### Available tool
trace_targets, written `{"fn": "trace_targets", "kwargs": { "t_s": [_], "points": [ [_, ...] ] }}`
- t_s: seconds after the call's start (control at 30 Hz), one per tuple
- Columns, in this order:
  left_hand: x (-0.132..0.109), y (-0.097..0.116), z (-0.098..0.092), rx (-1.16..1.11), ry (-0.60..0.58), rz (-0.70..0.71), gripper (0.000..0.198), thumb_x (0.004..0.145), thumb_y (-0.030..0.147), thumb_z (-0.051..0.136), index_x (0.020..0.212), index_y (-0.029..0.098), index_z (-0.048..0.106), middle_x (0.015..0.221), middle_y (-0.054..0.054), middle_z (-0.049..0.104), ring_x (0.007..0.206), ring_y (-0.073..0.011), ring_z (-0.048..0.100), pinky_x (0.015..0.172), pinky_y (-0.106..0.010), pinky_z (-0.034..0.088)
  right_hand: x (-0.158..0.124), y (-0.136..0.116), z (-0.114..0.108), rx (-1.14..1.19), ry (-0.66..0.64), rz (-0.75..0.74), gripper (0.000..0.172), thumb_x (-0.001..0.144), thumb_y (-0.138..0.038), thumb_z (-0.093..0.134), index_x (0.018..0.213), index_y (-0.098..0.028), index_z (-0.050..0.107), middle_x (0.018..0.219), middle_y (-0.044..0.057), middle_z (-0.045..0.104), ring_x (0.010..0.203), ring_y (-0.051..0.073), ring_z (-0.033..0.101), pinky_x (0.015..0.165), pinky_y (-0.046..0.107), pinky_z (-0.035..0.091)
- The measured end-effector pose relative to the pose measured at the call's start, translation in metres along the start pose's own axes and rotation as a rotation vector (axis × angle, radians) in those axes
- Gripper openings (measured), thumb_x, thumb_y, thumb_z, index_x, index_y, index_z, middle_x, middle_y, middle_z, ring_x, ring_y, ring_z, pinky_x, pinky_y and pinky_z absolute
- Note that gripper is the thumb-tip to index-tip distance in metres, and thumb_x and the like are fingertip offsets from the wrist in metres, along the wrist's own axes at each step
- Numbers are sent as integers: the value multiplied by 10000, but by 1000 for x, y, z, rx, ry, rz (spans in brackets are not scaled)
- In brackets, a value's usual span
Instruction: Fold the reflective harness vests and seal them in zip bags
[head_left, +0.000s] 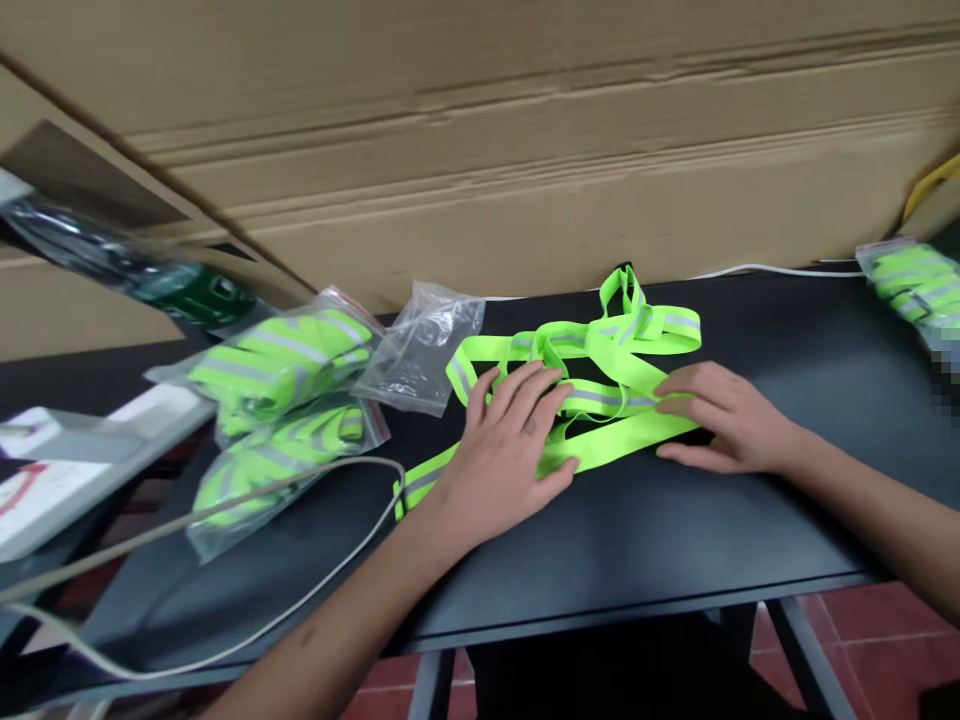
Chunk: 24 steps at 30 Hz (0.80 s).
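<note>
A neon yellow-green reflective strap (615,452) with a grey stripe lies in loose, tangled loops on the black table. My left hand (514,455) rests palm down over its near left part, fingers spread and touching the band. At the right end of the loops, my right hand (724,420) has its fingers and thumb bent around the band; part of the grip is hidden. A small dark buckle (625,268) shows at the top of the far loop. One end of the strap reaches out left of my left wrist.
Bagged reflective straps (277,365) are piled at the left, beside a crumpled clear plastic bag (424,345). A pale cable (300,605) loops across the table's left side. A green-labelled bottle (199,292) lies behind. Cardboard (525,130) walls off the back. Another bagged strap (919,280) sits far right.
</note>
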<state>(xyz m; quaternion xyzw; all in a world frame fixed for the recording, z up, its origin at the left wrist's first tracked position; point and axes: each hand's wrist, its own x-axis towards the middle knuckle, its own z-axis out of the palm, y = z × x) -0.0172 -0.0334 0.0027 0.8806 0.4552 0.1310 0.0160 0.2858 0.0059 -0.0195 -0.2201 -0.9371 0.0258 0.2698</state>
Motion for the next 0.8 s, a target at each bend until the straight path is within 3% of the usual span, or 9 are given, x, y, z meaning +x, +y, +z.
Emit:
{"fn": "trace_targets", "kwargs": {
  "t_s": [0.1, 0.27, 0.47, 0.57, 0.67, 0.8],
  "points": [
    [17, 0, 8, -80, -70, 11, 659, 914, 469, 612, 1453, 164, 387, 1414, -159, 565, 1405, -329, 426, 1221, -583, 151, 5, -8, 5, 2, -152, -91, 366, 947, -344, 622, 1270, -172, 614, 1205, 132, 685, 1126, 263, 622, 920, 436, 508],
    [27, -6, 25, -176, -71, -69, 531, 903, 447, 652, 1342, 181, 515, 1202, -106, 670, 1157, -295, 588, 1081, -510, 381, 14, -18, 8, 58, -311, -54, 307, 1002, -330, 524, 1239, -185, 656, 1261, 94, 682, 1170, 258, 592, 998, 445, 465],
    [23, -7, 17, -357, 13, -45, 445, 887, 511, 662, 1183, 183, 621, 999, -69, 679, 1008, -259, 597, 970, -448, 443, 15, -23, 10, 108, -300, 65, 327, 1010, -369, 502, 1186, -143, 659, 1224, 107, 692, 1139, 278, 585, 996, 470, 458],
    [24, -7, 15, -416, -53, -87, 418, 899, 506, 644, 1171, 189, 631, 999, -65, 663, 988, -251, 586, 943, -450, 458, 13, -20, 11, 105, -291, 125, 335, 1017, -378, 481, 1178, -140, 652, 1167, 113, 698, 1072, 277, 596, 936, 465, 479],
    [24, -8, 14, -343, -152, -38, 484, 868, 542, 674, 1203, 195, 636, 997, -58, 647, 1015, -272, 562, 996, -508, 424, 13, -17, 11, 85, -286, 150, 381, 1024, -376, 457, 1272, -124, 599, 1152, 129, 689, 1027, 279, 597, 873, 452, 492],
    [20, -4, 6, -273, -218, 41, 400, 969, 428, 577, 1303, 211, 618, 1111, -65, 619, 1154, -286, 511, 1072, -502, 367, 14, -18, 8, 32, -273, 171, 442, 1030, -325, 442, 1394, -83, 504, 1280, 176, 636, 1112, 288, 576, 909, 436, 485]
  ]
}}
